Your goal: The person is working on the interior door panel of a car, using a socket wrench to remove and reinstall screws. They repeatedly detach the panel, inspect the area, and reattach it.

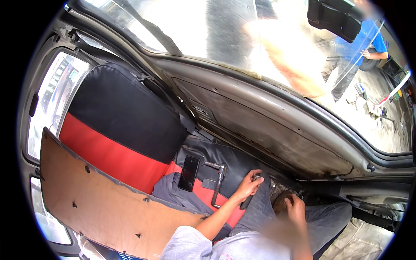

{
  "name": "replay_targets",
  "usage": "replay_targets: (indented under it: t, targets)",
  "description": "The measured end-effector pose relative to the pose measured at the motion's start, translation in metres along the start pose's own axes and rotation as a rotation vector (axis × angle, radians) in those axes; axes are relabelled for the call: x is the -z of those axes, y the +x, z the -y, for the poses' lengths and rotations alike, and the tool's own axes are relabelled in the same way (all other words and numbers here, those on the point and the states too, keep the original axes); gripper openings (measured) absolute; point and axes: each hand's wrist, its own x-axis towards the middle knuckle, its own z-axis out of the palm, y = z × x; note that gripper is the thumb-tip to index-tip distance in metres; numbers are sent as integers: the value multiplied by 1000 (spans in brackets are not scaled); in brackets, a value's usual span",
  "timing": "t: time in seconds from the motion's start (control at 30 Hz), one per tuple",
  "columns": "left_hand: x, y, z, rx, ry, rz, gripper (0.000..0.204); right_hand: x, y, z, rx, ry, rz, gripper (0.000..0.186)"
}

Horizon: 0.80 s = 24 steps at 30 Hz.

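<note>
Head view: left hand point(249, 184) clenched on a dark tool handle point(248, 200) over the lap, right hand point(295, 207) curled at the floor sill, grasp unclear; phone point(189, 173) and steel wrench point(218, 185) parked within reach on the red-black seat point(112, 130).

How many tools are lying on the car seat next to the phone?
1 that I can see: a metal wrench lies on the red and black seat, just right of the black phone. The left hand grips a dark handle; more could be hidden under the grey cloth.
</note>
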Motion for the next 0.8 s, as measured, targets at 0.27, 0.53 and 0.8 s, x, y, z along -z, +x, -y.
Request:
replay_targets:
  t: [0.27,0.53,0.8]
  targets:
    - [1,2,-2,7,-14,34,49,21,18,17,-33,-21,-13,23]
    - [-1,1,-6,56,11,21,54,21,22,17,-56,35,-53,20]
    - [-1,5,-3,64,5,14,53,27,31,14,-88,78,-44,20]
